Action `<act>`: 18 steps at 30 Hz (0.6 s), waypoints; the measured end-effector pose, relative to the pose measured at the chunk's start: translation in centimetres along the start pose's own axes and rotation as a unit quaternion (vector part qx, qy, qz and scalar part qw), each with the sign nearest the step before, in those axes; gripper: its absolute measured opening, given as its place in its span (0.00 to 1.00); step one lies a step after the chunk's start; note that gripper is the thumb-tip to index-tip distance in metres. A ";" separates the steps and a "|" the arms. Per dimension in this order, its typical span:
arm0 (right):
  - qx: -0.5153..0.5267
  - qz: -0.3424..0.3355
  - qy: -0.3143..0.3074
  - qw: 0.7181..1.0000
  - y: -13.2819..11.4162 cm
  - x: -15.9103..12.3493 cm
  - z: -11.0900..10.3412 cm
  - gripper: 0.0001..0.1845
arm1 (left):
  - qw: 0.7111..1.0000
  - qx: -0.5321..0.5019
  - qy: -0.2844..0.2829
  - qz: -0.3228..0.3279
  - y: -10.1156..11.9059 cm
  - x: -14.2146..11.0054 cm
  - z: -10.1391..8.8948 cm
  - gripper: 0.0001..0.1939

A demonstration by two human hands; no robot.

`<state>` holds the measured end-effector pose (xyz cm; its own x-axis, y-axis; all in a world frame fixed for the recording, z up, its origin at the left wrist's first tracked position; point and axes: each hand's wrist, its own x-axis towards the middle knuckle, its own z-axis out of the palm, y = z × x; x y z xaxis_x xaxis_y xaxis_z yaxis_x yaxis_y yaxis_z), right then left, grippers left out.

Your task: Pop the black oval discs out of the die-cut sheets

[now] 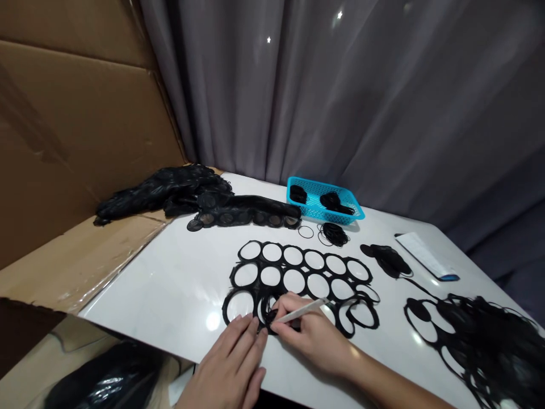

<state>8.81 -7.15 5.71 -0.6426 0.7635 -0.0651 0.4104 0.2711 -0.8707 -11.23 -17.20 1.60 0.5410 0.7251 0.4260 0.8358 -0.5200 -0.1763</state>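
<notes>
A black rubbery sheet [293,255] with rows of round holes lies flat on the white table. My left hand [234,358] rests on its near edge, fingers stretched out and lying flat. Pinched in my right hand [306,332] is a slim white pen-like tool [304,309], its lower end pointing at a hole in the nearest row. The tip is hidden by my fingers, so its exact kind does not show. Around that hole some black material is bunched up. At the sheet's right end a loose black ring [361,313] hangs out of line.
A blue basket [327,210] holds black bundles. Near it lie a thin ring [305,232] and a ring bundle [335,234]. Black strips pile up at left [170,190] and right [498,346]. A cardboard box [80,113] borders the left; a white pad [426,254] lies right.
</notes>
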 end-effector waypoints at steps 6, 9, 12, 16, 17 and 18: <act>-0.071 -0.065 0.020 0.995 0.6 0.2 0.2 0.12 | 1.000 -0.017 0.004 -0.006 0.0 -0.1 0.3 0.20; -0.115 -0.134 0.022 0.984 1.1 -0.3 0.9 0.10 | 1.000 -0.009 0.010 -0.005 0.1 -0.2 0.3 0.21; -0.211 -0.241 0.016 0.947 1.4 -0.9 1.7 0.05 | 1.000 -0.005 0.018 -0.006 0.0 -0.2 0.4 0.21; -0.295 -0.278 0.085 0.910 1.9 0.5 0.3 0.11 | 1.000 -0.015 0.024 0.003 -0.2 -0.4 0.6 0.21; -0.287 -0.253 0.127 0.915 2.2 1.2 -0.8 0.11 | 1.000 -0.017 0.024 0.005 -0.3 -0.4 0.6 0.21; -0.274 -0.215 0.181 0.920 2.5 1.9 -2.3 0.10 | 1.000 -0.019 0.021 0.006 -0.4 -0.4 0.6 0.21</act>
<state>10.09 -3.66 4.56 -0.6048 0.6351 0.4805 0.4974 0.7724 -0.3949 -11.73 -17.04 0.96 0.5463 0.6990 0.4614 0.8243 -0.5464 -0.1483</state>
